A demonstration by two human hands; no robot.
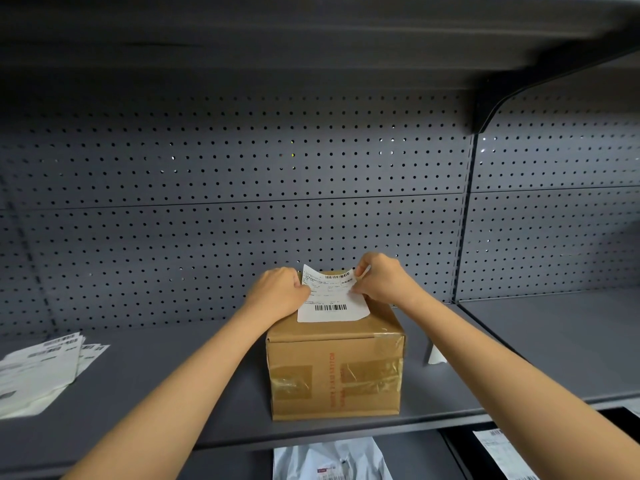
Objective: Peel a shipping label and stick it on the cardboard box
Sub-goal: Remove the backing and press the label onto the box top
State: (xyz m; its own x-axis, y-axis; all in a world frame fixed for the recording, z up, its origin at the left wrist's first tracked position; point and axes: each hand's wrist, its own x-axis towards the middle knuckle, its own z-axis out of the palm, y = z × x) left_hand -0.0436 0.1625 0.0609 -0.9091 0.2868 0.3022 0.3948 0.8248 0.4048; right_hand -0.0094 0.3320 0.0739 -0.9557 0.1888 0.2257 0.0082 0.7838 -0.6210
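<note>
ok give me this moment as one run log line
phase: placing label | left hand: holds label's left edge | right hand: pinches far right corner | shipping label: over cardboard box top, far end lifted | spare labels: shelf, left

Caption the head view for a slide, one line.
Both hands, left and right, hold a shipping label over the top of a taped cardboard box on a grey shelf.

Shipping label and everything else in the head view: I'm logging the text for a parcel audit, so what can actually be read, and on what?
Shipping label on the cardboard box: barcodes and small print, too blurred to read.
Box front: vertical red lettering, too blurred to read.
Stack of labels on the shelf: barcodes only, text illegible.
Mailer bag and label below: print too small.
Nothing legible anywhere.
</note>
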